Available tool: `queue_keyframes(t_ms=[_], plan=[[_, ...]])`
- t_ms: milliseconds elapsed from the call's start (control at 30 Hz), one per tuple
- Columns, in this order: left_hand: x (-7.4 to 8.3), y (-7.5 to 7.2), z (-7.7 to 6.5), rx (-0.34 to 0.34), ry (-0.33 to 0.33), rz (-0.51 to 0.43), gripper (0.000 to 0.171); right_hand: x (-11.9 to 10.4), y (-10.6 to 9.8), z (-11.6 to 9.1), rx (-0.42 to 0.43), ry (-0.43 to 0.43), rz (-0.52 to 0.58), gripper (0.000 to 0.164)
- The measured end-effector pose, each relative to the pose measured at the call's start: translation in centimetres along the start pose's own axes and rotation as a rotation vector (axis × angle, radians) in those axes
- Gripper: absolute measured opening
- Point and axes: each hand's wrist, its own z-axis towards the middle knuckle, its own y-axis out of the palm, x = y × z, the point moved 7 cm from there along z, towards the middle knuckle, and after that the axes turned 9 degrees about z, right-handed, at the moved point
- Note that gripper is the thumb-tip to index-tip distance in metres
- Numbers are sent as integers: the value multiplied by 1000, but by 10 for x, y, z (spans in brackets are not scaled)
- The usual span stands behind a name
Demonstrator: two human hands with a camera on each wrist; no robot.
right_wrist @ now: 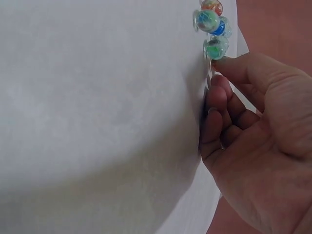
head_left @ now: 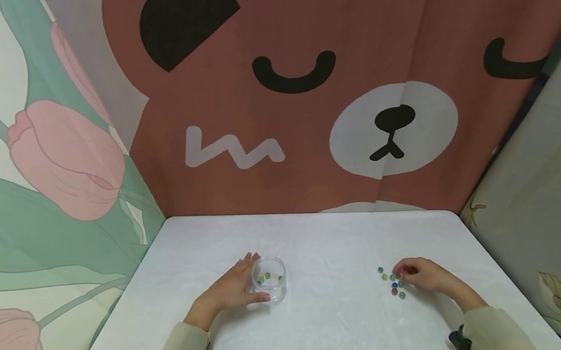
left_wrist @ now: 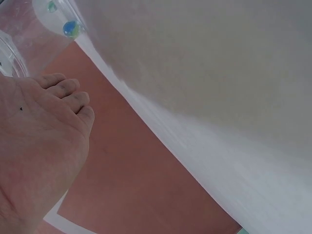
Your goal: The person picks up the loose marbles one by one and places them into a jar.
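Observation:
On the left of the white table stands a clear round jar (head_left: 279,293) with several glass marbles (head_left: 267,276) in it. My left hand (head_left: 234,287) holds the jar from its left side, thumb across the front and fingers along the far side. The left wrist view shows the palm below the jar's wall (left_wrist: 41,36) and a blue-green marble (left_wrist: 71,29). At the right, my right hand (head_left: 423,273) has curled fingers and its thumb tip beside a green marble (right_wrist: 216,48) in a loose group. I cannot tell whether a marble is between its fingertips.
A white cloth covers the table (head_left: 328,322). The marble group includes a reddish marble (head_left: 395,291) and a dark blue one (head_left: 380,270) at its far left. Behind stands a brown bear-print curtain (head_left: 305,184); a tulip-print curtain (head_left: 67,161) hangs at the left.

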Motion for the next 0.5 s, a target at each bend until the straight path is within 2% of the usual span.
queue_keyframes(t_ms=[500], plan=[[0, 0, 2, 11, 7, 12, 111, -4, 0, 0, 18, -15, -36, 10]])
